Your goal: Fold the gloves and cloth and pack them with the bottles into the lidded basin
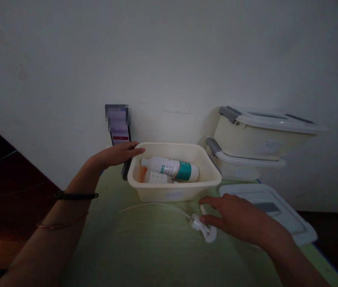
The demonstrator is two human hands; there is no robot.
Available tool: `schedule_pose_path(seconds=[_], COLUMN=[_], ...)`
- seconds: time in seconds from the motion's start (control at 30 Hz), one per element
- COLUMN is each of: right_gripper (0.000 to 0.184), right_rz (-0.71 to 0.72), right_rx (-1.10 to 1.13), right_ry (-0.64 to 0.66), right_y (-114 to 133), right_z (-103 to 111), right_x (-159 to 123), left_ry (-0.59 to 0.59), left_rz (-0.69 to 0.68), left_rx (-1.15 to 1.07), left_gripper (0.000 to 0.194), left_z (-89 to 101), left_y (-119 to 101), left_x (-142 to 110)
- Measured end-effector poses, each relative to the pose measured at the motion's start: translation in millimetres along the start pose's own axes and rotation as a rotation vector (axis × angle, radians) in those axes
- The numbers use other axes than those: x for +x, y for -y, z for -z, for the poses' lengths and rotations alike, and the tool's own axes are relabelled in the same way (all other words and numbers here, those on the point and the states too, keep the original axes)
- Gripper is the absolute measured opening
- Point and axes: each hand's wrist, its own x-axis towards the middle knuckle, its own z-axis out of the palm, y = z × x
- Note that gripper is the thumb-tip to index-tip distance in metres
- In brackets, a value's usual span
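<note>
A cream plastic storage bin (175,191) stands on the green tabletop. My left hand (118,154) is closed over its left rim, thumb on the inner side and some fingers hidden. Inside lie a white bottle with a green label (171,169) on its side and a second white-labelled bottle (157,177), partly covered, with an orange patch beside it. In front of the bin, my right hand (231,217) has thumb and index finger around a white spray head (206,231). A long thin dip tube (154,204) runs left from that head along the table.
A pale lid (288,215) lies on the table under and beyond my right forearm. Two lidded bins, an upper one (246,135) and a lower one (237,169), are stacked at the right against the wall. A phone (119,129) leans on the wall behind my left hand.
</note>
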Motion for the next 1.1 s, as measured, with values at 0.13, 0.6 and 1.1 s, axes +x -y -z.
schedule_pose_path(seconds=[0.13,0.6,1.1], right_gripper=[0.042,0.027,0.064], right_rz=[0.083,0.505,0.28], right_rx=[0.071,0.327,0.147], right_ry=[-0.06,-0.282,-0.184], right_y=[-7.5,5.4,19.1], right_z=[27.1,69.9,30.6], right_x=[-2.4,35.7,75.1], left_ry=[0.039,0.119,-0.111], left_rz=[0.049,0.058,-0.306], left_rx=[-0.083,-0.246,0.2], left_gripper=[0.05,0.048,0.034], left_z=[0.7,3.3,-7.2], left_y=[5.7,11.5,-27.6], left_x=[2.4,4.2,3.3])
